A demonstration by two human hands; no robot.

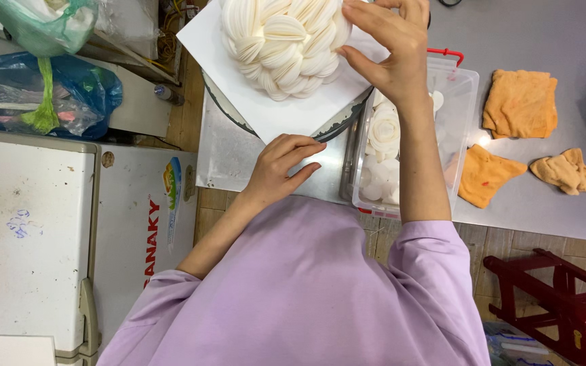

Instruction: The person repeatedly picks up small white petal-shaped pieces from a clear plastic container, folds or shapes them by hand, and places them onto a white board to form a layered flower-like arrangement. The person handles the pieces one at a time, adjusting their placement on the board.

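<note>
Left hand (285, 165): curled, fingertips on steel table (225, 163); gripped nothing
Right hand (388, 47): pinched a smooth petal
Petal mound (283, 41): ridged, cream, rounded; far centre on white square board (286, 112); no clear long axis
Tub (466, 88): clear plastic, right

Clear plastic tub (466, 88), red-handled, just under right hand (388, 47). Blue bag (83, 85) and green-white bag (45, 24) far beyond left hand (281, 166). Colourful sticker (171, 186) on white chest, nearer.

Steel worktable (551, 41) over wooden plank floor (184, 115). White chest freezer (42, 237) at left, blue plastic bag (69, 88) above it. Dark red stool (564, 305) lower right.
</note>
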